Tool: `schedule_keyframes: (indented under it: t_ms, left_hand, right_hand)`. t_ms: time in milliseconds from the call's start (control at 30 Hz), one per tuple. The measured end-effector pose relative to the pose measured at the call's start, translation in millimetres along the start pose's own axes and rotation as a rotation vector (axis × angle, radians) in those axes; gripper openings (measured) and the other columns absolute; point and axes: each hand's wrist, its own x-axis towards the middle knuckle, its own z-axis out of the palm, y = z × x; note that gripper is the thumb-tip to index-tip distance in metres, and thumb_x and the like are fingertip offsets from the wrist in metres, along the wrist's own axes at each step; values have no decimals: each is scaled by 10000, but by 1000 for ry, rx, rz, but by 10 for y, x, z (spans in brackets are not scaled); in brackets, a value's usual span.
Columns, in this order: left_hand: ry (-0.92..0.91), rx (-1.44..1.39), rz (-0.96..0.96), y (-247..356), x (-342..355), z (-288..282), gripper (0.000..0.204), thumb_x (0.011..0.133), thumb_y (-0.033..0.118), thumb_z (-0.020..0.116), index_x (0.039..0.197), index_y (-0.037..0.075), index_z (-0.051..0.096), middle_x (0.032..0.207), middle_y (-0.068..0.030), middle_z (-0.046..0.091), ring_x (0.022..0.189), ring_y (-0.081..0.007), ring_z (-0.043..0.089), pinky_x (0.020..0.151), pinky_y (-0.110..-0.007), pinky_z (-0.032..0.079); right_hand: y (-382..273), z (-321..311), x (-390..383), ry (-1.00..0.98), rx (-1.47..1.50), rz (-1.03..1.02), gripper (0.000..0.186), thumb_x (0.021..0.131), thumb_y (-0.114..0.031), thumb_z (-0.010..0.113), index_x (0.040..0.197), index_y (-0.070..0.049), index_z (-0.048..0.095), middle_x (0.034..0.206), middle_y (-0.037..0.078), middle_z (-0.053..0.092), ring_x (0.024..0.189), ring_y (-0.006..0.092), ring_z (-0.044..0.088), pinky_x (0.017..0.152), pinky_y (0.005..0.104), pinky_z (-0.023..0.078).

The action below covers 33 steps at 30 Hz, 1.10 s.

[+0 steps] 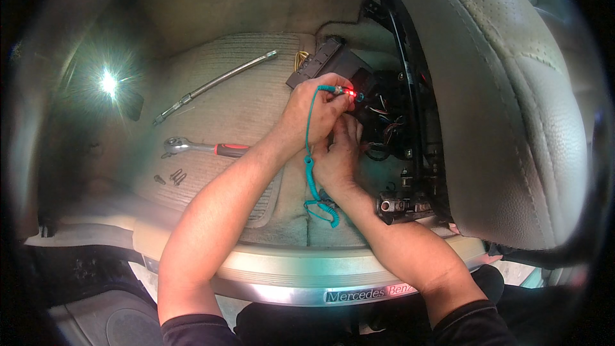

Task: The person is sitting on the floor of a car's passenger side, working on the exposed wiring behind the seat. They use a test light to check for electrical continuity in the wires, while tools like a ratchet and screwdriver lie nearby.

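My left hand (320,106) pinches a teal test probe (349,93) with a glowing red tip, beside a dark module box (317,64) with yellow wires (301,59). A teal coiled lead (311,173) runs from the probe down to the carpet. Just below, my right hand (336,160) has its fingers curled among dark connectors and wire bundles (391,125) beside the seat rail; what they grip is hidden.
A chrome extension bar (214,86), a ratchet (182,145) with red-trimmed handle and several bolts (176,177) lie on the ribbed beige mat (256,186). A bright lamp (109,84) shines at left. The leather seat (512,122) and its metal rail (410,90) bound the right; the sill (269,279) crosses in front.
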Motion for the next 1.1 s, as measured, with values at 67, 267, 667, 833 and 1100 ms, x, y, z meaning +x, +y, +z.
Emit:
schedule_keyframes:
  t_ms: [67, 267, 667, 833, 1100]
  left_hand:
    - [3, -5, -1, -6, -4, -1, 264, 991, 115, 608, 1213, -26, 638, 959, -134, 758, 892, -164, 723, 781, -293, 566]
    - [3, -12, -12, -48, 10, 5, 256, 992, 105, 614, 1209, -27, 637, 955, -131, 755, 895, -166, 723, 777, -294, 566]
    - [23, -91, -11, -46, -9, 26, 262, 989, 90, 605, 1227, -17, 626, 987, -120, 746, 930, -163, 717, 803, -296, 569]
    - [35, -60, 2, -44, -27, 14, 262, 989, 93, 603, 1230, -10, 622, 978, -115, 750, 926, -161, 719, 802, -293, 567]
    - [82, 151, 74, 7, -82, 41, 253, 967, 121, 647, 1199, 20, 643, 1003, -152, 750, 929, -210, 735, 795, -312, 564]
  right_hand:
    - [-6, -4, -5, -6, -26, 6, 431, 884, -148, 653, 1286, -30, 553, 1260, 163, 546, 1217, 374, 476, 1016, 487, 409]
    - [-6, -20, 0, -9, -37, -2, 417, 883, -143, 645, 1271, -25, 554, 1255, 167, 549, 1208, 380, 482, 1005, 486, 414]
    - [-25, -50, -8, -53, -56, 20, 480, 902, -178, 643, 1340, -22, 524, 1316, 167, 534, 1264, 372, 460, 1048, 502, 387]
    - [-47, -78, -4, -73, -45, 28, 490, 900, -194, 649, 1341, -21, 524, 1335, 167, 524, 1280, 371, 447, 1050, 515, 380]
    - [-20, -53, 10, -69, 14, 25, 545, 876, -210, 669, 1356, -16, 496, 1315, 177, 523, 1263, 386, 452, 1050, 510, 379]
